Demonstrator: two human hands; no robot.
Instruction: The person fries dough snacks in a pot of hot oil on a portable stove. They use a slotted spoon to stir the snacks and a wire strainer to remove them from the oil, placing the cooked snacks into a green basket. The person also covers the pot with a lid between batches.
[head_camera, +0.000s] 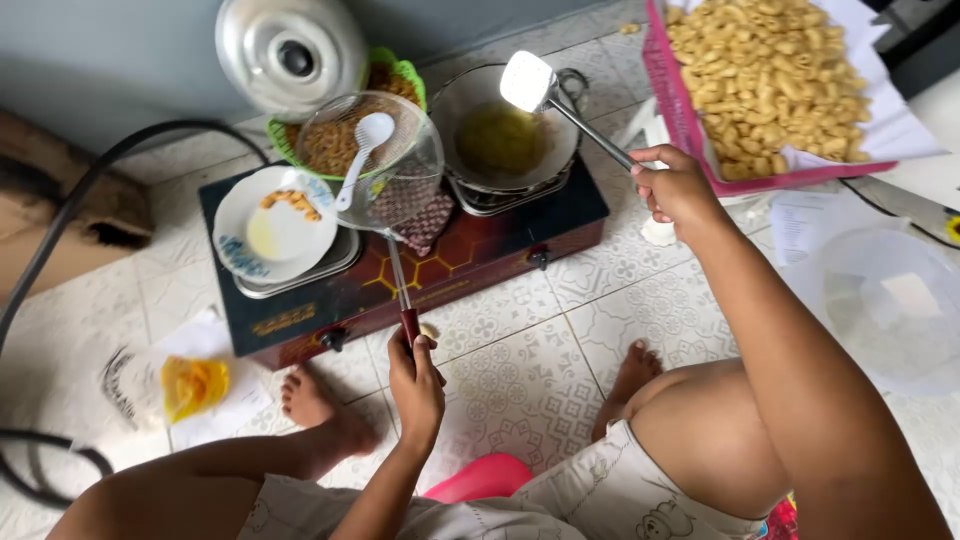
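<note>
Metal strainer (372, 160) gripped in your left hand (415, 385) drains above the stove (480, 250); your right hand (676, 188) clutches a spatula (540, 88) over the oil pan (500, 140).

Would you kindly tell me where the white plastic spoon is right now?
In the head view, upper left of centre, the white plastic spoon lies inside the wire strainer held by the left hand, above the stove's left side.

A red grip is seen on the wire strainer's handle (410, 322). The two-burner stove (470, 250) is coloured black and dark red, marked with an orange honeycomb pattern. The plate (275, 235) is white with blue edging. The tray (690, 130) is pink, heaped with pale golden snack pieces (765, 75). The floor (530, 390) is laid in off-white tiles printed with grey ornament. A green basket (400, 72) and a pink stool (485, 478) are also seen.
</note>
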